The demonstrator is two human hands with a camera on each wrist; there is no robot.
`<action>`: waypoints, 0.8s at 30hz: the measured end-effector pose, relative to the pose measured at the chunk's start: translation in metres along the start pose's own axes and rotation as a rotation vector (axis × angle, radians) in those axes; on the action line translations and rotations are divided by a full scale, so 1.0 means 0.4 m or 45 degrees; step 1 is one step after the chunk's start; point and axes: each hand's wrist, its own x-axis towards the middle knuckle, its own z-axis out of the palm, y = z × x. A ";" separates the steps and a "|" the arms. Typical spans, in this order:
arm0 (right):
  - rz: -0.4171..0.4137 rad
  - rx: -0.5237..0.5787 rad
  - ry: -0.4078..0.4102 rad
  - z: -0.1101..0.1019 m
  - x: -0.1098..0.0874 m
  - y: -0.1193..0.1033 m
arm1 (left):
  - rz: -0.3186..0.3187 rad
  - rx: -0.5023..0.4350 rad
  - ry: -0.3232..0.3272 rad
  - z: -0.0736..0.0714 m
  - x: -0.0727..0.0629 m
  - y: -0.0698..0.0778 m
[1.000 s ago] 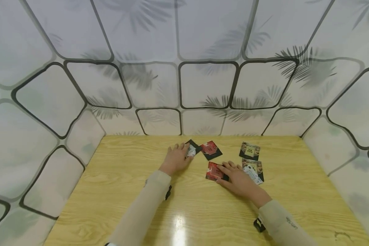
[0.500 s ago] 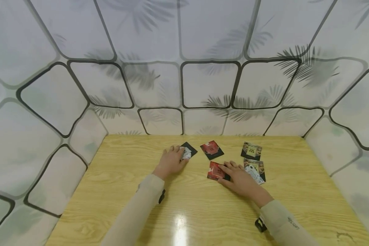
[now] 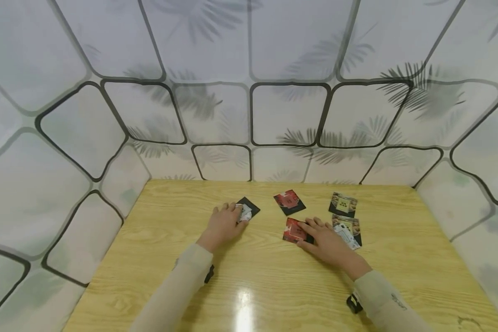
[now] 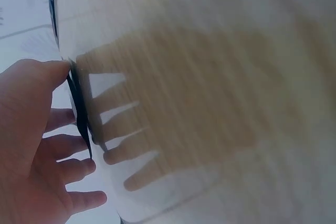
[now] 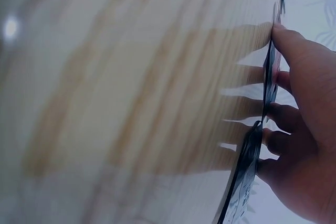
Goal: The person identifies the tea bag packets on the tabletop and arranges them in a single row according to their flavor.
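Observation:
My left hand (image 3: 222, 226) lies with spread fingers on a small square black-and-white packet (image 3: 254, 210), its fingers hiding part of it. In the left wrist view the packet's thin dark edge (image 4: 80, 114) shows under the thumb and fingers. My right hand (image 3: 324, 243) rests outstretched with its fingertips on a red-and-black packet (image 3: 292, 230). Beside that hand, a white patterned packet (image 3: 347, 237) overlaps a brown-and-yellow packet (image 3: 354, 223). The right wrist view shows dark packet edges (image 5: 269, 72) under the right fingers.
Another red-and-black packet (image 3: 289, 202) lies between the hands, farther back. A second brown-and-yellow packet (image 3: 342, 204) lies at the back right. All are flat on a wood-grain table (image 3: 249, 263), with a patterned cloth wall (image 3: 290, 115) behind and at the sides.
My left hand has slid the black-and-white packet leftward, from beside the back red packet to a gap away from it. My right hand keeps its place; the head view has shifted slightly.

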 end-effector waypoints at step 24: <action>-0.007 0.030 -0.032 -0.015 0.000 -0.016 | 0.035 -0.131 0.009 -0.003 -0.137 -0.080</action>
